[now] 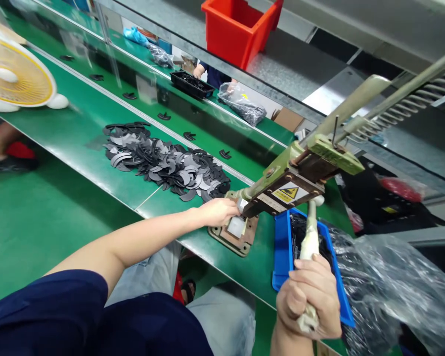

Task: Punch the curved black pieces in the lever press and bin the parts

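Now right hand [313, 296] clasps cream-wrapped lever [310, 241]; left hand [219, 212], hold unclear; heaped grey-black crescents [170, 165] seemingly remain, finished count unknown.

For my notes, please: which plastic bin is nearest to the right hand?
The blue bin, partly behind the right hand; the red bin and black tray are farther.

On my feed, a plain dark navy top [152, 326] fills seven o'clock, its cloth smooth and softly creased. Toward eight o'clock I see its short sleeve [70, 299], loose, ending above the elbow in a neat, rounded hem. Pale, washed-out blue jeans [226, 316] show at six o'clock, faded and wrinkled over the thighs. Beyond the sleeve, I see the left forearm [155, 232] bare.
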A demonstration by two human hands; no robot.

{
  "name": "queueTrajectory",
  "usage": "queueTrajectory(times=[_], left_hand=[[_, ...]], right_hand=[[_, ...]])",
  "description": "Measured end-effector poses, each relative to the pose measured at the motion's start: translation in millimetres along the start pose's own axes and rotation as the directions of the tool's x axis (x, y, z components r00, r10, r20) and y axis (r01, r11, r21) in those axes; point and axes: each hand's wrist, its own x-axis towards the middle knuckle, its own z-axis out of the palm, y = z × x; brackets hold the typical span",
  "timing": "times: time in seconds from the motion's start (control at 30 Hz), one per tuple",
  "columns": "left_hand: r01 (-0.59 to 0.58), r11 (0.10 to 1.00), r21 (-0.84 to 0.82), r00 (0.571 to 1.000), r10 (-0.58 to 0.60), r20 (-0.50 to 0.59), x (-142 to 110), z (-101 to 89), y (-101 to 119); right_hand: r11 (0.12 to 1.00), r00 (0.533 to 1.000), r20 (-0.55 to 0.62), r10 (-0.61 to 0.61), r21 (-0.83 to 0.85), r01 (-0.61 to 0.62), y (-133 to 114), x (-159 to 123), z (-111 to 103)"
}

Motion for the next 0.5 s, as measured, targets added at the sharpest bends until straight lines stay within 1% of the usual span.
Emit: queueTrajectory(times=[0.07, 0.17, 0.27, 0.33, 0.4, 0.5], left_hand=[[0.005, 1.000, -0.010, 0.999, -0.005, -0.033, -10, -2.2, 0], [0.048, 0.999, -0.005, 0.996, -0.048, -0.080, -31, -9.7, -2], [0.100, 0.995, 0.021, 0.991, -0.098, -0.095, -53, -20.1, -7], [0.149, 0.987, 0.062, 0.985, -0.142, -0.101, -62, -26.6, -12], [0.213, 0.969, 0.127, 0.973, -0.199, -0.115, -60, -32.0, -19], [0.301, 0.921, 0.248, 0.952, -0.273, -0.141, -38, -37.8, -32]], right_hand=[[1.000, 0.998, -0.056, 0.004, 0.018, -0.003, 2, -3, 4], [1.000, 0.993, -0.114, -0.001, 0.027, 0.004, 4, -2, 9], [0.998, 0.982, -0.185, -0.044, 0.032, 0.051, 7, -1, 15], [0.998, 0.973, -0.226, -0.051, 0.032, 0.060, 8, -1, 18], [0.998, 0.966, -0.254, -0.044, 0.028, 0.053, 8, 0, 22], [0.999, 0.956, -0.290, -0.047, 0.006, 0.051, 7, 1, 24]])
